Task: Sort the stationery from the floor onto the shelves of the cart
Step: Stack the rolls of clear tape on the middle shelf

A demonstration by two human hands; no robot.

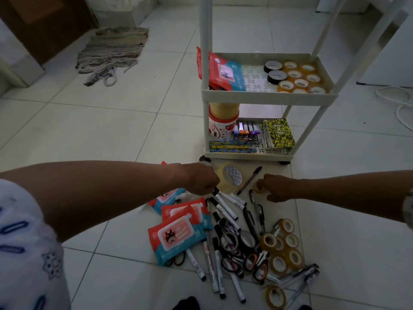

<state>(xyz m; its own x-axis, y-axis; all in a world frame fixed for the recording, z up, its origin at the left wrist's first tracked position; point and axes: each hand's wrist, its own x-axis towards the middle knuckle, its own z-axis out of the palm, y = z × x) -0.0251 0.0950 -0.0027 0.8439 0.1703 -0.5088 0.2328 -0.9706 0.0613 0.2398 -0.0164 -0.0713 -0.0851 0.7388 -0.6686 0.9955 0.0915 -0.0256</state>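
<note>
Item one — our left hand (202, 179), arm stretched forward and across, knuckles up, fingers curled down onto the cap end of a white marker (225, 208) on the floor (111, 130); the grip itself is hidden beneath the hand, so we cannot tell whether it is closed on the marker.

Item two — our right hand (276, 187), arm reaching in from the right, fingers curled round a small roll of clear tape (259, 187), pinching it just above the floor.

Between the two hands: a large roll of clear tape (230, 177) tilted on its edge, touching the left hand's knuckles, and a black pen (249, 181) lying slantwise.

Nearer to us than both hands: the pile of markers, pens, scissors (254, 262), further tape rolls and wipes packs (176, 238).

Beyond the hands: the white cart (268, 95), its middle shelf bearing wipes and tape rolls, its lowest shelf pens, markers and yellow notebooks (279, 133).
</note>
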